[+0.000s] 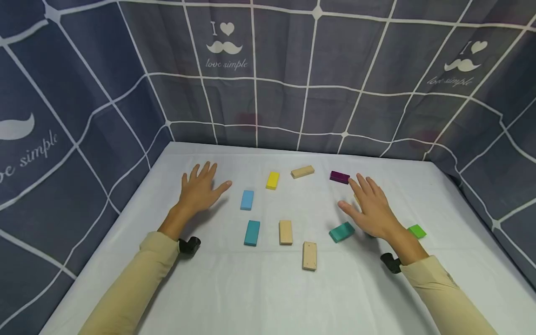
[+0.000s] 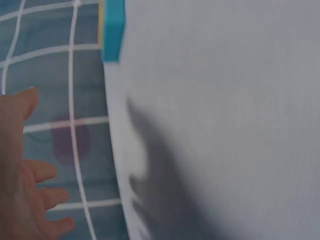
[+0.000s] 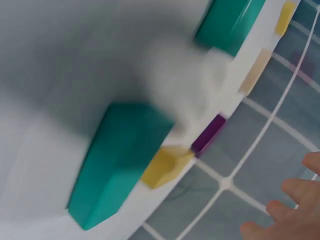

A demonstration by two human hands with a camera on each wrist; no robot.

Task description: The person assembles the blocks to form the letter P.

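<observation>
My left hand [image 1: 202,190] hovers at the table's left side, fingers spread and holding nothing. Closest to its thumb is a light blue block [image 1: 247,200], with a teal-blue block [image 1: 252,233] nearer to me. In the left wrist view a blue block [image 2: 114,30] shows at the top, beyond the fingers [image 2: 49,198]. Over the right side hangs my right hand [image 1: 372,209], fingers extended, also holding nothing. A green-teal block [image 1: 341,232] lies below its thumb and a purple block [image 1: 339,177] by its fingertips. It mostly hides a yellowish block, seen as a yellow block [image 3: 167,167] from the right wrist.
Between the hands lie a yellow block [image 1: 272,180] and three plain wooden blocks: one far block [image 1: 302,172], one middle block [image 1: 285,232], one near block [image 1: 309,256]. A bright green block [image 1: 417,231] sits beside the right wrist. A patterned curtain [image 1: 276,107] surrounds the white table [image 1: 259,298].
</observation>
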